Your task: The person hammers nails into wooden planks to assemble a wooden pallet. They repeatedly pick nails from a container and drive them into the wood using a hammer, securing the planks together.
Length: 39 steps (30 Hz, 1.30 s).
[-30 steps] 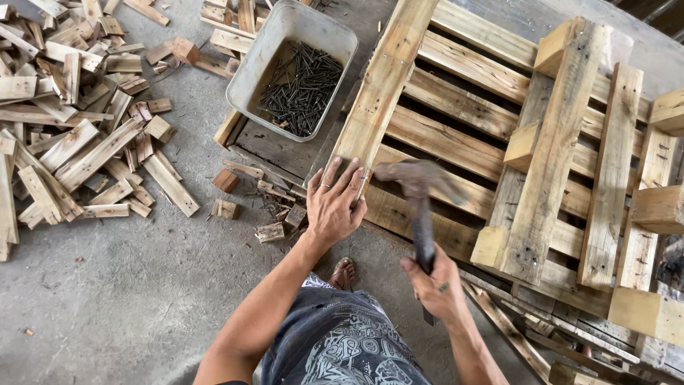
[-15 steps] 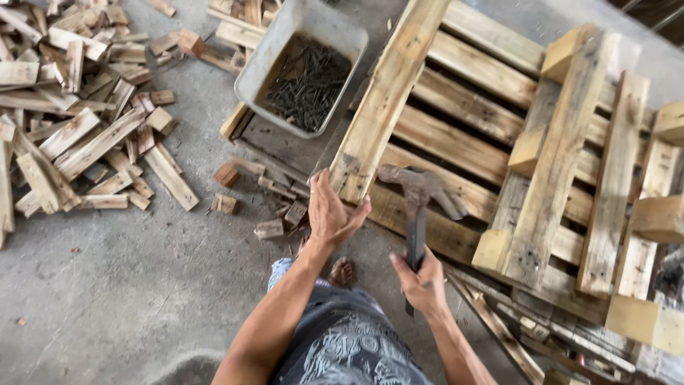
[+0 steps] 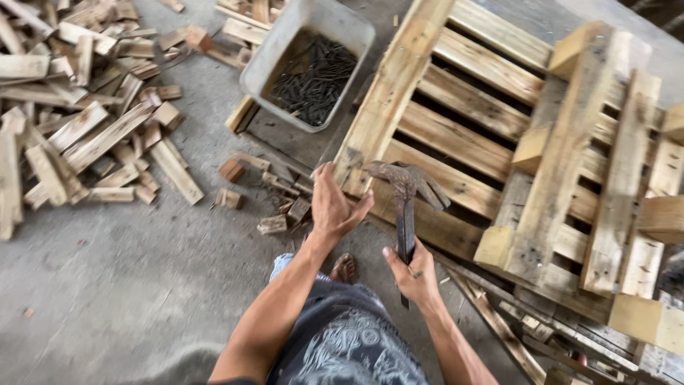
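Nearest to me, my right hand (image 3: 412, 274) has its grip wrapped tight around the dark handle of one claw hammer (image 3: 406, 196), just in front of the pallet's near edge. The hammer stands nearly upright, its rusty head up against the near end of the pallet (image 3: 499, 157), claws pointing right. My left hand (image 3: 333, 207) is just left of the hammer head, its grip spread, fingers splayed and thumb out; the fingertips reach the end of the long loose plank (image 3: 395, 85) that lies along the pallet's left side, though I cannot tell how firmly they press it. One sandalled foot (image 3: 344, 268) shows on the concrete floor (image 3: 128, 285) between my forearms.

The pallet is one, lying flat, with about six slats across it. A second frame of three long boards with pale blocks (image 3: 570, 50) lies tilted on its right half.

Left of the pallet's near corner, a handful of small wood offcuts (image 3: 274, 224) is scattered on the floor. Beyond them, just left of the plank, sits one grey plastic tub (image 3: 310, 68) filled with dark nails. Well left of the pallet spreads a big heap of wood scraps (image 3: 78, 121), too many to count.
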Each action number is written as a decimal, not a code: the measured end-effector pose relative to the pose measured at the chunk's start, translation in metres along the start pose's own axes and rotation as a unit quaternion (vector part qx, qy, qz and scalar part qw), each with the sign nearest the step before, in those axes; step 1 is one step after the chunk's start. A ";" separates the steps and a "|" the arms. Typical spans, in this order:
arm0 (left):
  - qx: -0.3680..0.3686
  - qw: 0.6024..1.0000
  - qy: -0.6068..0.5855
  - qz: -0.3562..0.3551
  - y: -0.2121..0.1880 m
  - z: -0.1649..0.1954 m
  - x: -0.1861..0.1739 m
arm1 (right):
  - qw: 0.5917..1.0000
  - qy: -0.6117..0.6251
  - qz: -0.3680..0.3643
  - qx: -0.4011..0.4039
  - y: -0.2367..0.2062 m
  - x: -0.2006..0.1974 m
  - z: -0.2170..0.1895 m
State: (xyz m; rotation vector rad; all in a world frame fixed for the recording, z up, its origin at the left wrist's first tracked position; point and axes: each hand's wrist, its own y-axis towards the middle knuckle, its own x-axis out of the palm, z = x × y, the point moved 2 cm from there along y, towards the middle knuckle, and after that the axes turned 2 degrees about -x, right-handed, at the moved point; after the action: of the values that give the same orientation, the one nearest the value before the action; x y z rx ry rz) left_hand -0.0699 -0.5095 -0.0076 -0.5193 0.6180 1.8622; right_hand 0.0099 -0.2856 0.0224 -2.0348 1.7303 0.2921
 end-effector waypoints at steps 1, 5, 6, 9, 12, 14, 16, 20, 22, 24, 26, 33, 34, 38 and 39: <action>0.030 0.999 -0.013 0.023 0.004 0.003 0.000 | 0.998 0.064 0.005 0.012 0.002 -0.008 -0.001; 0.054 0.996 -0.040 0.054 0.001 0.003 0.003 | 0.886 0.319 0.007 -0.336 -0.002 -0.092 -0.057; 0.043 0.997 -0.042 0.053 -0.002 0.001 0.004 | 0.833 0.339 0.012 -0.437 0.002 -0.109 -0.069; 0.069 0.994 -0.037 0.074 -0.007 -0.004 0.008 | 0.829 0.328 0.180 -0.416 0.012 -0.108 -0.067; 0.062 0.997 -0.021 0.048 -0.003 -0.010 0.009 | 0.958 0.094 0.190 -0.194 0.022 -0.034 -0.021; 0.052 0.997 -0.012 0.060 0.003 -0.010 0.007 | 0.995 -0.100 0.024 -0.009 0.025 0.009 0.014; 0.064 0.996 -0.012 0.058 0.008 -0.005 0.006 | 0.998 0.028 0.038 0.039 0.017 0.002 0.027; 0.073 0.994 -0.013 0.080 0.000 0.003 -0.003 | 0.924 0.159 0.089 -0.335 0.002 -0.086 -0.032; 0.058 0.995 -0.025 0.077 -0.004 0.003 -0.003 | 0.813 0.312 0.066 -0.487 0.001 -0.131 -0.070; 0.047 0.996 -0.039 0.063 -0.004 0.000 0.000 | 0.762 0.349 0.146 -0.526 -0.001 -0.140 -0.088; 0.046 0.996 -0.038 0.062 -0.002 -0.004 0.002 | 0.778 0.350 0.248 -0.459 0.004 -0.106 -0.079; 0.052 0.997 -0.021 0.047 -0.002 -0.005 0.000 | 0.996 0.055 0.006 -0.069 0.030 0.012 0.005; 0.053 0.997 -0.027 0.055 -0.004 -0.002 0.001 | 0.996 0.043 0.003 -0.078 0.026 -0.012 -0.001; 0.070 0.994 -0.041 0.078 -0.004 0.000 -0.003 | 0.757 0.402 -0.062 -0.512 0.007 -0.122 -0.076; 0.073 0.993 -0.045 0.082 -0.003 -0.001 -0.002 | 0.777 0.372 0.039 -0.505 0.008 -0.129 -0.084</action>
State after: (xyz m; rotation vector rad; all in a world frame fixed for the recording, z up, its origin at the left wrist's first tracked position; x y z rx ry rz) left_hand -0.0665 -0.5105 -0.0072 -0.2934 0.7477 1.9658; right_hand -0.0333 -0.2122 0.1507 -3.1539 2.4568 0.5990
